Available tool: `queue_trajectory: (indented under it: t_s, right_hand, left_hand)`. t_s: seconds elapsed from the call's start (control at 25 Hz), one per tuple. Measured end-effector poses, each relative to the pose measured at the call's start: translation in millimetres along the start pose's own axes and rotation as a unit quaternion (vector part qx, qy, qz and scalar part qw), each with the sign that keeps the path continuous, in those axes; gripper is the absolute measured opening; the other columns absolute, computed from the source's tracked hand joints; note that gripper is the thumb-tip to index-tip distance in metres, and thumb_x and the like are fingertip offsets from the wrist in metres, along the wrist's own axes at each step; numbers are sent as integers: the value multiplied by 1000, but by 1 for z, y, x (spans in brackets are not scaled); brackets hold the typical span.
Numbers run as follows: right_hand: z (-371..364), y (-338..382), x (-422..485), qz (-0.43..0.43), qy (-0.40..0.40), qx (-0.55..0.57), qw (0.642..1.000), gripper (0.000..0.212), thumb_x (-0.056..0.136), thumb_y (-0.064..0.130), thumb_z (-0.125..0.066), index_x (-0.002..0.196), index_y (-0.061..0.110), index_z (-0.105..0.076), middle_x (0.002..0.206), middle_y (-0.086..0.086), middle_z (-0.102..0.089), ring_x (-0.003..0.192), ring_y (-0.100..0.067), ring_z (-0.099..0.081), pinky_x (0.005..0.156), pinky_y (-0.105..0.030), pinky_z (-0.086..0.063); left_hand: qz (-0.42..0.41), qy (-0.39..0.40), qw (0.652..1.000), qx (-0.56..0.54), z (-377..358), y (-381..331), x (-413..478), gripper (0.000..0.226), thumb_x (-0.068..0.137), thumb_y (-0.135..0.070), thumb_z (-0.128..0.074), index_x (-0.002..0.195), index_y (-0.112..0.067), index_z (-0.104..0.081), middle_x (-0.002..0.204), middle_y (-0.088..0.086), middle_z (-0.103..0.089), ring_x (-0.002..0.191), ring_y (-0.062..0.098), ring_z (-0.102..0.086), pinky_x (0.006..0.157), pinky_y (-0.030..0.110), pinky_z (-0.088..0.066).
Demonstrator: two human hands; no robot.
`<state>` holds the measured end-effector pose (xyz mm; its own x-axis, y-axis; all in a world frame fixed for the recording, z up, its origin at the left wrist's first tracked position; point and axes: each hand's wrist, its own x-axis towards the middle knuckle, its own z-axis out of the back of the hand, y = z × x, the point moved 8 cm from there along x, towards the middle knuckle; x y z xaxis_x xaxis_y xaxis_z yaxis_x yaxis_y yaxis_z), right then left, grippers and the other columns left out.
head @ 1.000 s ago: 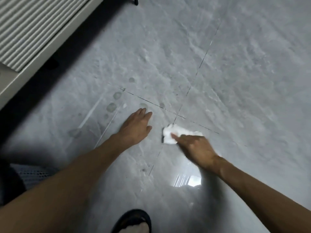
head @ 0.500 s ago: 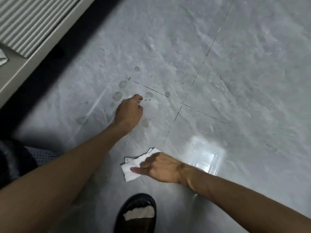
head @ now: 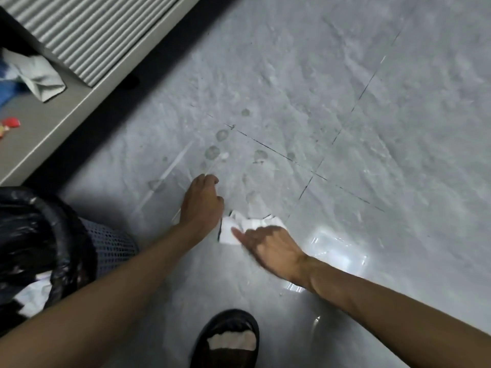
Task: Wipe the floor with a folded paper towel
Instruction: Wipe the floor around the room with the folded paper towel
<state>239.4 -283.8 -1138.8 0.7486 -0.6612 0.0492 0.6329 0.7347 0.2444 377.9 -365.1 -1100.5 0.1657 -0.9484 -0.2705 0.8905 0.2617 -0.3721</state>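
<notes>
- The left hand (head: 202,201) props on the floor (head: 372,115), fingers curled on nothing.
- The paper towel (head: 229,231) lies just beside it, its long side running left to right (the stains (head: 212,152) lie beyond, farther out).
- The right hand (head: 269,247) presses it down with fairly straight fingers.

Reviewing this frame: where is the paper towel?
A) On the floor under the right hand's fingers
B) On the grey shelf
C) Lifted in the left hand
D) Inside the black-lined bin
A: the white paper towel lies on the grey floor with the right hand laid over its near edge, while the left hand sits beside it, fingers curled and holding nothing.
</notes>
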Motion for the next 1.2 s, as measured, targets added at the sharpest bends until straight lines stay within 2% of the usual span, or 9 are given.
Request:
queue_trajectory:
  t_s: [0.16, 0.28, 0.44, 0.6, 0.72, 0.8, 0.96, 1.12, 1.2]
  right_hand:
    - [24, -72, -1, 161, 29, -20, 986, 49, 90, 10, -61, 137, 21, -52, 85, 1, -65, 74, -21, -62, 59, -32, -49]
    - [66, -224, -2, -167, -30, -65, 983, 48, 94, 13, -54, 139, 27, -49, 106, -10, -69, 87, -34, -66, 71, -39, -49]
    - [81, -272, 0, -546, -95, -61, 830, 38, 94, 4, -37, 128, 14, -49, 94, -18, -67, 82, -40, -64, 63, -40, -39]
    - [27, -119, 76, -141, 11, -56, 988, 39, 98, 18, -24, 126, 17, -52, 79, -3, -61, 67, -28, -62, 55, -36, -46]
    - [33, -120, 62, 190, 98, -35, 976, 49, 96, 25, -29, 144, 21, -40, 95, -4, -64, 78, -26, -60, 62, -37, -51]
    - [65, -197, 74, 0, 51, 13, 999, 42, 98, 33, -36, 136, 29, -53, 107, 4, -69, 91, -20, -66, 78, -36, -53]
    - [77, -248, 81, -438, -71, -29, 896, 35, 97, 11, -35, 125, 19, -54, 96, -13, -68, 84, -37, -64, 69, -41, -44]
    - [21, -67, 98, -21, 8, 39, 999, 16, 92, 11, -55, 107, 14, -61, 70, -5, -62, 60, -28, -63, 53, -33, -44]
    - [13, -31, 68, 206, 67, 27, 976, 45, 84, 6, -63, 129, 13, -56, 77, -2, -62, 63, -24, -60, 55, -33, -47]
  left_hand:
    - [-70, 27, 997, 32, -11, -19, -2, 27, 80, -2, -56, 106, -4, -50, 116, 15, -50, 109, 30, -50, 93, 37, -43]
    - [-19, 108, 989, 95, -27, -20, 3, 32, 86, -11, -53, 116, -6, -45, 136, 24, -39, 126, 34, -42, 96, 40, -45]
    - [16, 153, 980, 124, -23, -32, 26, 34, 84, -20, -49, 116, -8, -45, 121, 22, -55, 115, 39, -50, 94, 42, -44]
    - [13, 166, 974, 153, -25, -34, 27, 39, 84, -27, -51, 118, -9, -47, 122, 23, -56, 119, 43, -48, 100, 42, -40]
    - [3, 155, 979, 136, -24, -31, 28, 40, 81, -22, -53, 118, -10, -47, 125, 23, -52, 123, 41, -45, 100, 42, -40]
    - [-5, 173, 977, 123, -27, -31, 29, 42, 82, -21, -52, 122, -9, -45, 129, 24, -49, 126, 41, -42, 102, 43, -39]
    - [3, 179, 978, 104, -26, -29, 26, 42, 80, -15, -50, 121, -9, -45, 130, 23, -49, 128, 40, -42, 102, 40, -39]
    - [62, 58, 996, -13, -4, -13, 30, 22, 80, -8, -50, 100, -16, -48, 107, 12, -62, 104, 34, -58, 81, 33, -43]
    - [117, -33, 990, -67, 13, 4, 30, 18, 81, -7, -49, 91, -21, -43, 84, 6, -58, 82, 32, -57, 68, 29, -38]
